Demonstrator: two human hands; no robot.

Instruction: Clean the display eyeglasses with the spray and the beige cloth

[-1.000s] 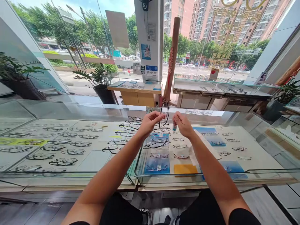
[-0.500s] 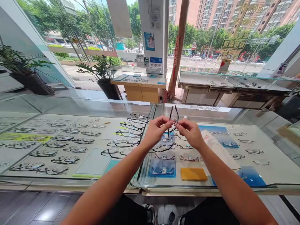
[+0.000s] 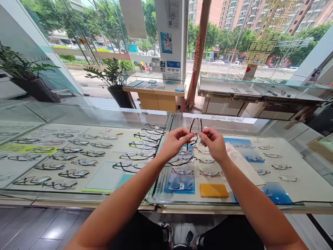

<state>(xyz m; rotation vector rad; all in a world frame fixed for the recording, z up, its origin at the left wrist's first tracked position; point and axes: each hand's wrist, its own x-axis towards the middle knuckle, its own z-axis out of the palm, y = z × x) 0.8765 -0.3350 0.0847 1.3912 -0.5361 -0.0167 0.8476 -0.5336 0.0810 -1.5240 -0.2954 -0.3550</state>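
Note:
Above the glass display counter [image 3: 162, 205], I hold a pair of dark-framed eyeglasses [image 3: 191, 126] with both temples pointing up and away from me. My left hand [image 3: 177, 143] pinches the left side of the frame between thumb and fingers. On the other side, my right hand [image 3: 214, 143] is closed with thumb and fingertips at the frame's right side. Fingers cover part of the rims. Just left of my left hand, a column of dark eyeglasses [image 3: 137, 155] lies on the counter top.
Inside the counter, several eyeglasses [image 3: 73, 173] lie in rows. At the right are an orange-yellow block [image 3: 214, 190] and a cream cloth [image 3: 246, 166]. Beyond the counter stand a potted plant [image 3: 121, 95], a wooden post [image 3: 199, 52] and another glass showcase [image 3: 231, 88].
My right hand has shifted a little to the right, away from my left. The temples of the eyeglasses now stand wider apart. My left hand has barely moved.

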